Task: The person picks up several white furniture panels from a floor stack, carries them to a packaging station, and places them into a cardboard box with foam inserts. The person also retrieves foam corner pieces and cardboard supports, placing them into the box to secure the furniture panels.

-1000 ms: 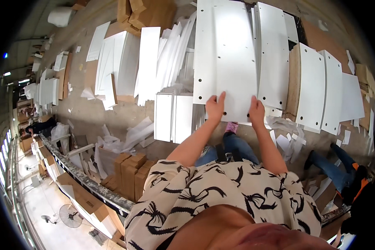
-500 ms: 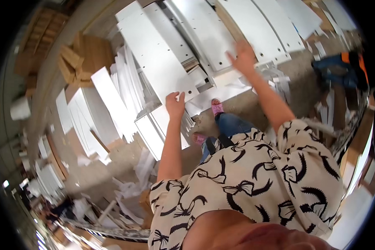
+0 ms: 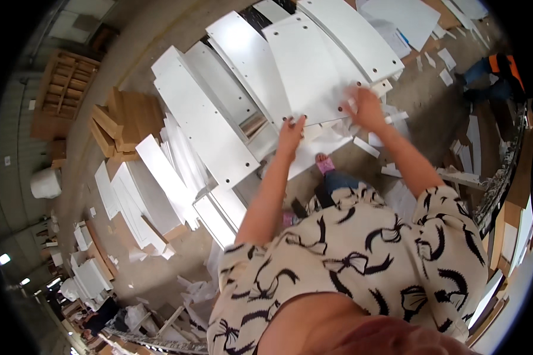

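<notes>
A white furniture panel (image 3: 305,68) with small drilled holes lies tilted on a heap of other white panels. My left hand (image 3: 290,133) grips its near edge, fingers curled over it. My right hand (image 3: 364,106) lies on the panel's near right corner, blurred, fingers spread on the surface. Both arms reach forward over my legs and a pink shoe (image 3: 324,164). More white panels (image 3: 204,127) lie to the left of the one I hold.
Cardboard boxes (image 3: 127,121) and a wooden frame (image 3: 62,92) lie at the left. Loose white boards (image 3: 151,192) and scraps of packing litter the concrete floor. Another person in orange and blue (image 3: 497,74) is at the upper right. Metal racking (image 3: 503,171) runs along the right.
The view has swung, so the panels now sit higher and more central. My hands have come closer together on one panel's near edge; the right hand has dropped from its raised position.
</notes>
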The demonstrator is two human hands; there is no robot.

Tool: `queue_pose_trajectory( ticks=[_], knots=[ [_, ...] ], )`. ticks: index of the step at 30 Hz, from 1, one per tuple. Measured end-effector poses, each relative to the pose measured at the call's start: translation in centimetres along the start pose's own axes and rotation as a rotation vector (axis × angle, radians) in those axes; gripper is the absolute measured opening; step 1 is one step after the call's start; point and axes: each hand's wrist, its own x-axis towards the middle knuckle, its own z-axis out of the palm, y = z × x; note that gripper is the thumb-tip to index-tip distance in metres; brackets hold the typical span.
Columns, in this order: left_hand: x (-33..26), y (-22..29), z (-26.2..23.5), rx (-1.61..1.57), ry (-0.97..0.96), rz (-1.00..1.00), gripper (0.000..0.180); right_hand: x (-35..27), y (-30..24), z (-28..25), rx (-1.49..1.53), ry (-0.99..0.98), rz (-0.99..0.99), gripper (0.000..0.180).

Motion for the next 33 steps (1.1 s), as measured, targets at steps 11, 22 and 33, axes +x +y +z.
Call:
queue_pose_trajectory(
  ticks=[11,22,33],
  knots=[
    [4.3,2.8,1.2,0.123,0.079,-0.086,0.062,5.2,22.5,0.3,0.185,-0.079,0.555,0.075],
    [-1.6,1.0,-1.6,-0.072,0.124,-0.068,0.091,-1.0,24.1,-3.7,1.049,-0.276,0.851,0.041],
    [-10.6,1.1,-6.0,-0.259,0.269,-0.009,0.046,1.9,25.0,-4.5,0.922,-0.231,1.015,0.043]
  ],
)
